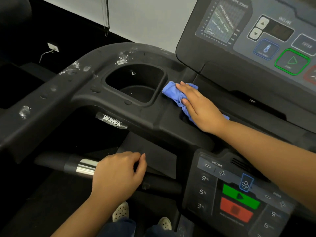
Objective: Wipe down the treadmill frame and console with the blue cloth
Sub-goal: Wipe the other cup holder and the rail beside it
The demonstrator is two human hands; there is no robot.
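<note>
**Status: blue cloth [171, 93] beside cup holder [135, 82]**

Cloth lies bunched on the treadmill frame [153, 124], just right of the holder, below the console [239, 40]. Right hand [200, 108] presses it, fingers [188, 88] straight and together. Left hand [118, 175] curls its fingers round the handlebar [85, 166] (white smears [122, 58] on the frame's left rail).

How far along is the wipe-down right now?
Early. The right hand presses the blue cloth on the frame beside the cup holder; nothing looks clearly finished. White blotches on the left frame arm, droplets by the holder, the console and lower control panel remain. The left hand grips the handlebar.
</note>
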